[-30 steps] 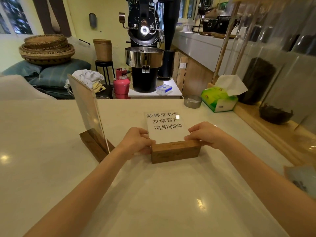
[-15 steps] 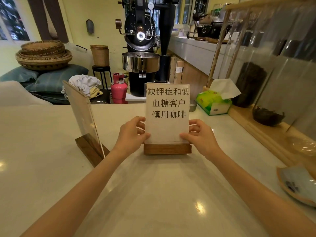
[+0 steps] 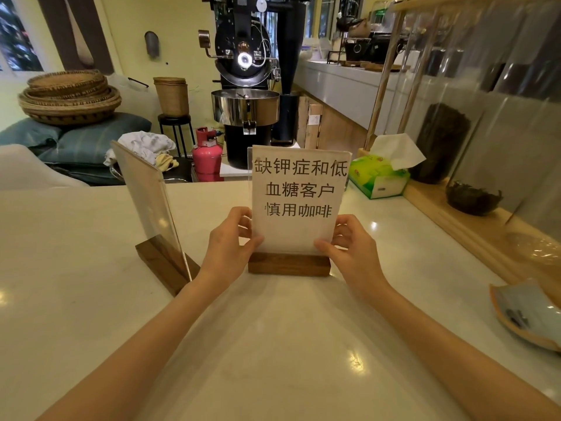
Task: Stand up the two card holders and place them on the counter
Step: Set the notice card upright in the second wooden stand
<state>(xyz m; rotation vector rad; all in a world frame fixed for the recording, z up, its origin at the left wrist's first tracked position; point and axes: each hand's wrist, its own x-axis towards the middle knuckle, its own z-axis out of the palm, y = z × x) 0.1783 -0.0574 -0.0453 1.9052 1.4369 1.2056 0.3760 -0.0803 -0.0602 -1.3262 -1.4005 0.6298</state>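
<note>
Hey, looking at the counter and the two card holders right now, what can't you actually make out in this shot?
Head view only:
- The left card holder is seen nearly edge-on, so any card or text in it cannot be read.
- The lower corners of the printed card holder are covered by the left hand and right hand.
- The dish on the counter is cut off by the right edge; its contents are too blurred to name.

Card holder sign (image 3: 299, 199): three lines of black Chinese print on white card, reading 缺钾症和低 / 血糖客户 / 慎用咖啡.
Second card holder (image 3: 145, 192): seen edge-on, nothing legible.
Tissue box (image 3: 378, 177): green printing, too small to read.
</note>
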